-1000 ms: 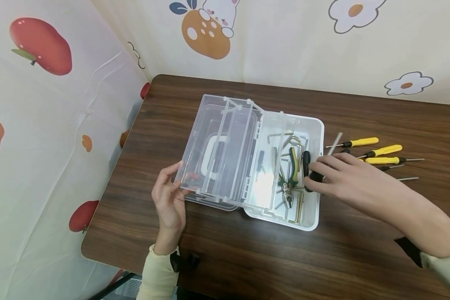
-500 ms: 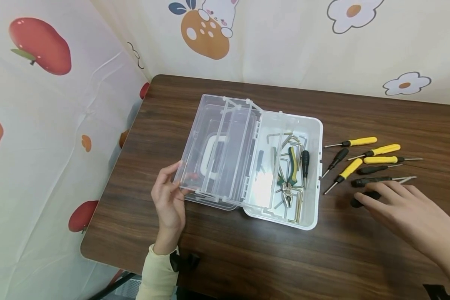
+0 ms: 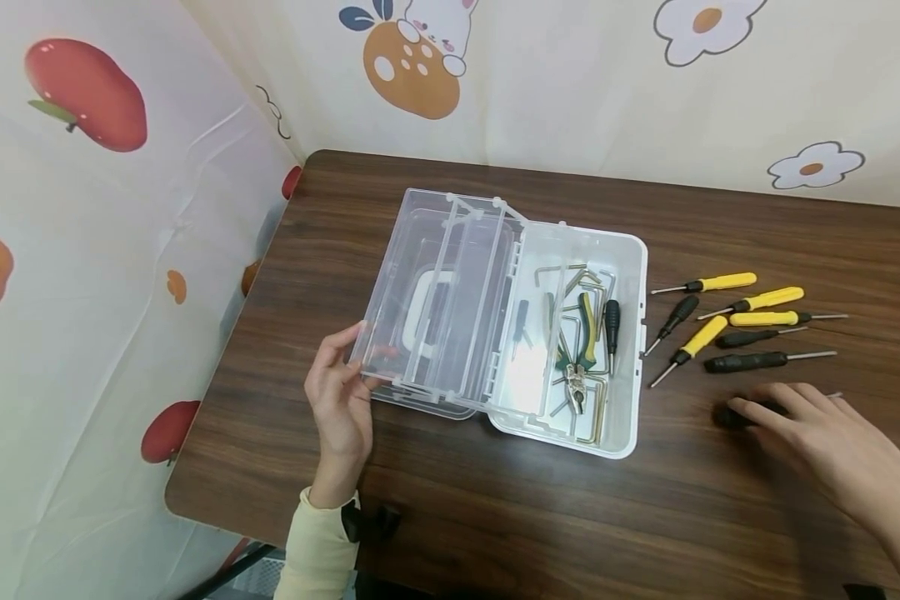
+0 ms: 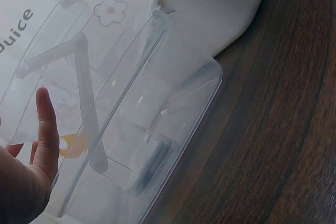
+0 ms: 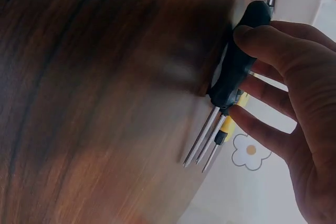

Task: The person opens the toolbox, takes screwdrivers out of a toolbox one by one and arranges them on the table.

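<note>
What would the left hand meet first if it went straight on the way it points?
Probably the clear plastic, whose edge the left hand grips. Depth among its see-through layers is hard to judge.

Pale yellow sleeve [image 3: 311, 542], black wristband [image 3: 351, 522].

That held screwdriver [image 5: 231, 72] is black with a silvery shaft; four yellow-handled screwdrivers [image 3: 776, 298] I can see have black collars. The toolbox [image 3: 628, 408] is white, its top section [image 3: 420, 242] colourless and see-through. The pliers [image 3: 587, 333] have green-and-yellow grips. Dark brown wood grain streaks the table [image 3: 495, 517], and the pale curtain [image 3: 570, 100] carries red and orange fruit and white, orange-centred flowers.
</note>
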The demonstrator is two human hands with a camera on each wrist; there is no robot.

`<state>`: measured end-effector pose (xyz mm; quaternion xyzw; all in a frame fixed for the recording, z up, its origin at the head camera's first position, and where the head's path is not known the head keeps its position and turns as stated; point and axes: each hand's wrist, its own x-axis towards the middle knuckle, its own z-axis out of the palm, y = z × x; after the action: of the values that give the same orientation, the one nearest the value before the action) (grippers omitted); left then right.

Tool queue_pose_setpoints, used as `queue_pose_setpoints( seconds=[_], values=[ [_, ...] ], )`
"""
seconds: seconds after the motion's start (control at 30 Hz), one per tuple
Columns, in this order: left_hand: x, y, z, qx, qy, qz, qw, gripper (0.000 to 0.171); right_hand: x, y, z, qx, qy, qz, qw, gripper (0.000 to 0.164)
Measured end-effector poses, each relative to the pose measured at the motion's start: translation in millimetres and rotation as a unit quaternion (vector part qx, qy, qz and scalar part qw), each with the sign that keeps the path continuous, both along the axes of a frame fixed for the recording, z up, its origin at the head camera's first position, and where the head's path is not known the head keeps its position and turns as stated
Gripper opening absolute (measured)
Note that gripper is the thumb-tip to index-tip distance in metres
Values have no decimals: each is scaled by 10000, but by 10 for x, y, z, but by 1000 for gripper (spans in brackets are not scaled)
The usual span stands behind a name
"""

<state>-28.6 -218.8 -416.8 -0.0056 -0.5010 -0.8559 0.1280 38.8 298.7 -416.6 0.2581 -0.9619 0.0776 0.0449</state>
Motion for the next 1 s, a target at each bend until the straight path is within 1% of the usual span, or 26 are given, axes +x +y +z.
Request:
queue_pose_setpoints(
  seconds=[0.13, 0.37, 0.53, 0.67, 0.73, 0.83, 1.0],
  values=[
    [-1, 1, -11, 1, -17, -5, 10000, 43, 0, 14, -24, -47, 13, -56, 10000, 77],
    [-5, 5, -8, 17, 0, -4, 10000, 43, 4, -8, -41, -196, 353, -85, 9992, 74],
    [-10, 12, 1, 16, -5, 4, 10000, 43, -9, -59, -36, -379, 387, -228, 9983, 75],
    [-18, 11, 1, 33, -10, -9, 10000, 43, -47, -111, 7, -454, 401, -203, 9980, 74],
    [-17, 9, 0, 55, 0, -11, 10000, 42, -83, -146, 41, -464, 446, -152, 9978, 73],
    [-10, 5, -2, 57, 2, -3, 10000, 42, -183, -224, 103, -489, 553, 58, 9973, 72],
    [2, 4, -3, 46, 7, 6, 10000, 42, -448, -431, 300, -529, 615, 620, 9948, 71]
  ],
)
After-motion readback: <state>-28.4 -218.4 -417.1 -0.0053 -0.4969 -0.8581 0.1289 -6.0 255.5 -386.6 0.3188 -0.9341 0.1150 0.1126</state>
